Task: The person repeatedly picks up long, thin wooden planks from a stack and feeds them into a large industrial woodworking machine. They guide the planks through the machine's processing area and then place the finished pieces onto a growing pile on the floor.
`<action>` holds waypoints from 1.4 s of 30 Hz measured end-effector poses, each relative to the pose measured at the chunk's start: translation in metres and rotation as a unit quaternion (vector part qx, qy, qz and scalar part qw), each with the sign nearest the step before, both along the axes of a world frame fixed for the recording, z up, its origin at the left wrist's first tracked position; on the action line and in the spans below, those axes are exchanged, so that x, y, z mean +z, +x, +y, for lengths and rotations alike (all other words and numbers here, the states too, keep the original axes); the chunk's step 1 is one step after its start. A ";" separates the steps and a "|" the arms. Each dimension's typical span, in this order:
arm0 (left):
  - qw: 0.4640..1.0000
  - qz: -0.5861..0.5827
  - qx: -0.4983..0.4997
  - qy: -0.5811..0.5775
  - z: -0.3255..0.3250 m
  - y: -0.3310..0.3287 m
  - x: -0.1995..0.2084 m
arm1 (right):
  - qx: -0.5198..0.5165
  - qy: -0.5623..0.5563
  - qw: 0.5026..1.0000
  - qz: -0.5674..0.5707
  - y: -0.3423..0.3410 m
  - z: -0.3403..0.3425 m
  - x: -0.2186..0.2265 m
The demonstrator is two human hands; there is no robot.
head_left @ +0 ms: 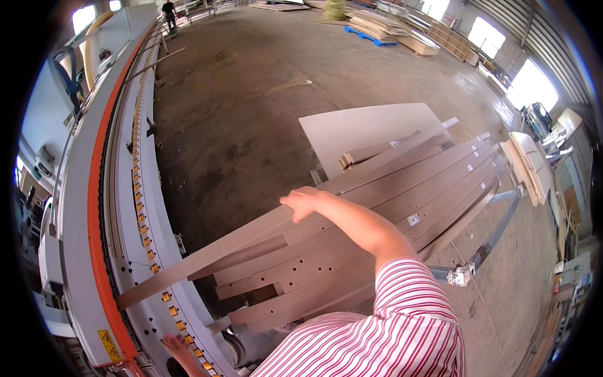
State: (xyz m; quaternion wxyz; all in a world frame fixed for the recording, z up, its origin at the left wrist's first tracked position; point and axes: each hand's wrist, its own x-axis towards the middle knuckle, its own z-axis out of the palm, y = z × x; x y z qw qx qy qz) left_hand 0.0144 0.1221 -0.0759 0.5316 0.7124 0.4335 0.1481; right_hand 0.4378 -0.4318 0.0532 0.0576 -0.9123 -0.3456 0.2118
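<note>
A long, narrow brown board (232, 242) slants from the stack to the machine, its near-left end resting on the machine's bed beside the orange strip (95, 188). My right hand (303, 202) is closed over the board's far edge, about midway along it. Low in the view, my left hand (179, 355) lies with fingers out on the machine's bed, next to the row of yellow rollers (166, 296) and apart from the board. Under my right arm lies a stack of similar brown boards (370, 229), several with drilled holes and small white labels.
The long machine (69, 220) runs along my left. Beyond the stack lies a large pale panel (358, 129). A metal frame arm (496, 232) juts out at the right. More panels (529, 166) and a blue pallet (370, 38) stand farther off. A person (169, 14) is at the machine's far end.
</note>
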 end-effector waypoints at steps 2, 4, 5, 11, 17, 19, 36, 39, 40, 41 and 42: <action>0.994 0.010 -0.053 0.092 -0.023 -0.032 0.013 | 0.000 0.020 1.000 -0.011 0.017 0.013 -0.006; 0.969 0.069 -0.071 0.226 -0.026 -0.067 -0.003 | 0.000 0.006 0.999 -0.041 0.031 0.028 -0.003; 0.956 0.100 -0.097 0.257 -0.039 -0.071 0.006 | -0.003 0.006 0.999 -0.052 0.039 0.031 -0.006; 0.881 0.189 -0.156 0.405 -0.100 -0.065 0.047 | -0.031 0.034 0.988 -0.151 0.077 0.036 -0.042; 0.922 0.196 -0.083 0.322 -0.101 -0.074 0.039 | -0.135 0.232 0.904 -0.333 0.060 -0.009 -0.044; 0.886 0.185 -0.113 0.410 -0.108 -0.077 0.038 | -0.186 0.275 0.870 -0.364 0.072 -0.069 -0.064; 0.851 0.266 -0.079 0.447 -0.192 -0.076 0.020 | -0.209 -0.228 0.948 -0.081 0.200 -0.273 -0.098; 0.851 0.271 -0.081 0.442 -0.205 -0.066 0.015 | -0.177 -0.213 0.957 -0.092 0.208 -0.285 -0.107; 0.852 0.273 -0.082 0.440 -0.207 -0.061 0.013 | -0.182 -0.180 0.961 -0.108 0.206 -0.290 -0.109; 0.853 0.275 -0.080 0.437 -0.213 -0.060 0.010 | -0.181 -0.149 0.964 -0.126 0.201 -0.291 -0.109; 0.853 0.278 -0.078 0.434 -0.217 -0.059 0.007 | -0.181 -0.118 0.966 -0.143 0.197 -0.292 -0.108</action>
